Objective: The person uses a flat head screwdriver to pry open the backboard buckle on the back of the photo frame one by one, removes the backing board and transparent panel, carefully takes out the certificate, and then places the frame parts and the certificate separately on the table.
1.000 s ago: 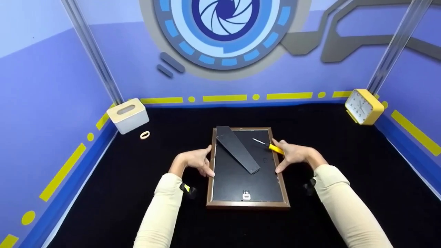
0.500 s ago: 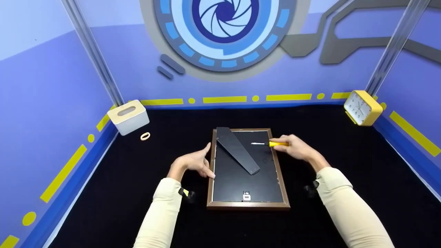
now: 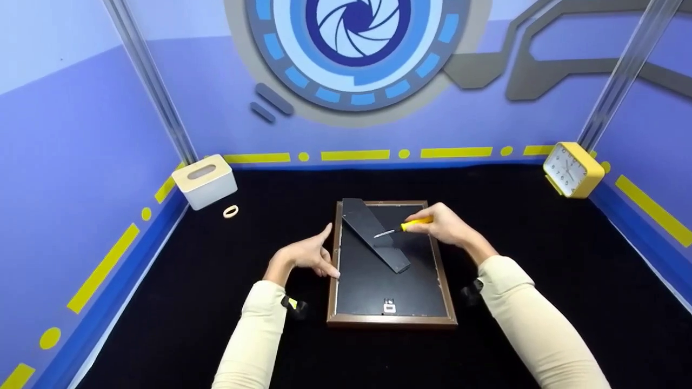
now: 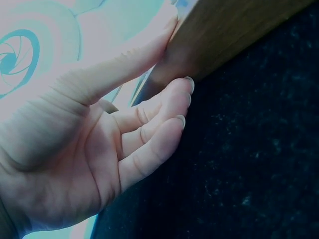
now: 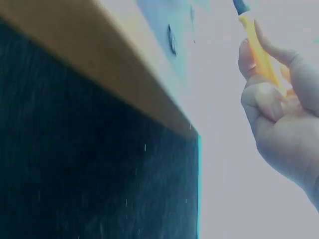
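A brown picture frame (image 3: 392, 320) lies face down, its black backing board (image 3: 378, 292) and tapered easel stand (image 3: 357, 219) on top. At its left edge, my left hand (image 3: 303, 254) grips the picture frame; the left wrist view has the thumb up at the top edge and bent fingers (image 4: 154, 137) against the wooden side (image 4: 219, 40). Between thumb and fingers, my right hand (image 3: 446, 224) holds a yellow-handled screwdriver (image 3: 419, 222) above the backing, its thin shaft pointing left over the stand. The right wrist view has fingers curled round the yellow handle (image 5: 259, 52).
At the back left stands a tissue box (image 3: 205, 183) with a wooden lid, and a small pale ring (image 3: 231, 211) lies before it. A yellow alarm clock (image 3: 574, 169) sits at the back right. Printed walls (image 3: 281, 135) enclose the black cloth (image 3: 270, 194).
My right hand has left the frame's right edge and moved left over the backing, bringing the screwdriver tip over the easel stand. My left hand has stayed at the left edge.
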A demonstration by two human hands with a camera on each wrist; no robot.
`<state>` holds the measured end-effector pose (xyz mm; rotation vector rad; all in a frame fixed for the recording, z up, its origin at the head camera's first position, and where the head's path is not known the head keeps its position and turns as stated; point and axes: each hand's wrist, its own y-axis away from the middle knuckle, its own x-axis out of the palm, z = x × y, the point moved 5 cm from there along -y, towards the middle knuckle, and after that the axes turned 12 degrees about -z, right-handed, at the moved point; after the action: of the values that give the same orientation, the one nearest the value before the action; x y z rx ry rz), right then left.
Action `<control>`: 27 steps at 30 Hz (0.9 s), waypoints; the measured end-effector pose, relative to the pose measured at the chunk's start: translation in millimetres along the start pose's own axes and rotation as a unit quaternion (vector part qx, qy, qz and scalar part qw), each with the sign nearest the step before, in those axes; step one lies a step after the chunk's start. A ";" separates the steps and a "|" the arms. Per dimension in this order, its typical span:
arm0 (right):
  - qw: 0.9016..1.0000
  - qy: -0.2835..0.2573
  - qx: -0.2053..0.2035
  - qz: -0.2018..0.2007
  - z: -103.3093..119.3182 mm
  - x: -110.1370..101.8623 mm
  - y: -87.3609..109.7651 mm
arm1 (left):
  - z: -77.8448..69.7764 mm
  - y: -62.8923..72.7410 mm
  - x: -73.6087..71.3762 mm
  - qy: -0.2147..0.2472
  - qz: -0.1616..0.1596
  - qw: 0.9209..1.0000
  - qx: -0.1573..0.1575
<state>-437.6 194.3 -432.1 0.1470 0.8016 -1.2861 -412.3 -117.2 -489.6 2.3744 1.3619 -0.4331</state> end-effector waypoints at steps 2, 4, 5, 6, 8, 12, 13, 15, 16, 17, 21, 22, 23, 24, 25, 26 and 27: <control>1.000 0.003 0.000 -0.003 4.8 6.0 -3.3 | 0.3 -0.1 -0.7 0.008 -0.003 1.000 0.002; 1.000 0.007 -0.009 -0.005 8.9 12.0 -5.5 | 0.7 -0.1 -0.9 0.013 -0.003 1.000 0.004; 1.000 0.009 -0.016 -0.005 10.9 15.1 -6.3 | 1.1 -0.2 -0.9 0.015 -0.003 1.000 0.005; 1.000 0.008 -0.023 -0.004 12.7 18.0 -6.7 | 1.4 -0.1 -0.8 0.017 -0.002 1.000 0.005; 0.999 0.012 -0.039 0.000 15.8 23.7 -6.9 | 1.6 -0.1 -0.6 0.020 0.001 1.000 0.005; 0.997 0.036 -0.064 0.011 22.8 33.7 -7.3 | 1.8 0.0 -0.9 0.020 0.002 1.000 0.006; 0.996 0.047 -0.070 0.012 24.8 35.8 -7.5 | 1.7 0.1 -0.9 0.019 0.002 1.000 0.005; 0.995 0.063 -0.072 0.012 29.1 40.2 -8.4 | 1.5 0.3 -1.3 0.017 0.000 1.000 0.006; 0.995 0.069 -0.071 0.012 31.2 42.6 -9.3 | 1.1 0.3 -1.5 0.016 -0.002 1.000 0.006; 0.995 0.075 -0.070 0.010 33.2 45.0 -10.0 | 0.9 0.2 -1.7 0.015 -0.003 1.000 0.007; 0.995 0.087 -0.058 0.008 40.5 55.8 -13.0 | 0.2 0.3 -1.2 0.015 -0.004 1.000 0.006; 0.995 0.087 -0.056 0.008 41.8 58.8 -13.4 | 0.5 0.4 -0.6 0.016 -0.003 1.000 0.006; 0.995 0.086 -0.054 0.009 43.0 61.6 -13.5 | 1.0 0.5 0.0 0.017 -0.002 1.000 0.005; 0.995 0.085 -0.051 0.010 43.8 64.2 -13.6 | 1.7 0.5 0.6 0.019 -0.001 1.000 0.004; 0.995 0.083 -0.048 0.011 44.4 66.7 -14.1 | 2.1 0.7 0.6 0.020 -0.001 1.000 0.004; 0.996 0.080 -0.044 0.011 44.4 68.6 -14.6 | 2.5 0.9 0.5 0.020 -0.001 1.000 0.004; 0.996 0.080 -0.040 0.011 43.9 69.9 -15.0 | 2.8 1.1 0.2 0.019 -0.002 1.000 0.004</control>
<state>-427.4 111.2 -437.4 0.1964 0.9848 -1.2310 -411.5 -118.8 -492.0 2.3997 1.3841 -0.3966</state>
